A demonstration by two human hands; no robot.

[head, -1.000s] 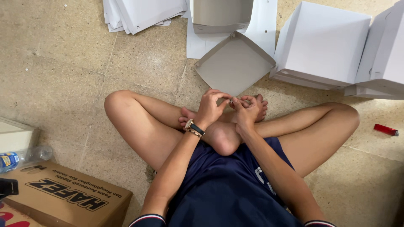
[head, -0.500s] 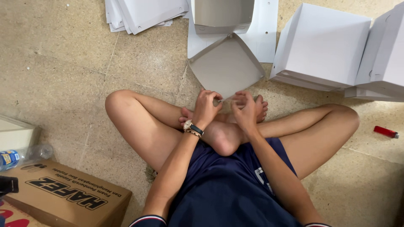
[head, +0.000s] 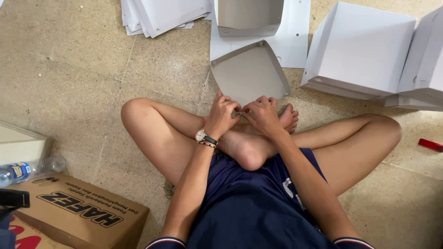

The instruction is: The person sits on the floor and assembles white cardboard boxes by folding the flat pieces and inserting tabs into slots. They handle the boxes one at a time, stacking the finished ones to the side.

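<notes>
Head view: left hand [head: 222, 115] and right hand [head: 262, 114] pinch near corner of grey card tray [head: 249, 74] on speckled floor [head: 69, 69]. White boxes [head: 360, 50] right, brown carton [head: 78, 214] left.

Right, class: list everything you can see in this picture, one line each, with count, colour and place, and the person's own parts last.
Folded tray: one, grey inside, floor ahead of the hands.
Open box: one, grey-white, top centre.
Flat sheets: a stack, white, top left.
Closed boxes: a few, white, top right.
Carton: one, brown, bottom left.
Bottle: one, clear, left edge.
Small object: one, red, right edge.
Wristwatch: one, dark strap, left wrist.
Left hand, right hand: fingertips meeting at the tray's near corner, above crossed bare legs.
</notes>
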